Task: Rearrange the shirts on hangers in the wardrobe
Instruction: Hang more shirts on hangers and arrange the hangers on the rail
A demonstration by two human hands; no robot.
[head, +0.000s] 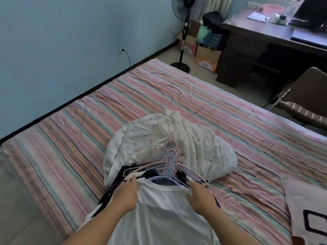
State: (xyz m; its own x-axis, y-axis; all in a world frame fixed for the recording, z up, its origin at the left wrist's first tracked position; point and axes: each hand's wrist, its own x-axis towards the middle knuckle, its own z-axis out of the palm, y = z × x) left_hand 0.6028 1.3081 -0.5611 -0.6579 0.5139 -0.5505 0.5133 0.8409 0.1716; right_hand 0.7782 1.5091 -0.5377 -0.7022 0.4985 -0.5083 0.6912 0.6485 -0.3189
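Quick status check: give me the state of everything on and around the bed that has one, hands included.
white shirt: on top of the pile, flat on the bed, hanger in its collar
hangers: bunched, hooks together, resting against the quilt
dark shirts: under the white one
quilt: bundled on the bed
left hand: on the left shoulder
right hand: on the right shoulder
fan: standing; running or not, cannot tell

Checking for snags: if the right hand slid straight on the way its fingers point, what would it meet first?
Probably the bundle of hangers just beyond the right hand, then the quilt; depth is uncertain.
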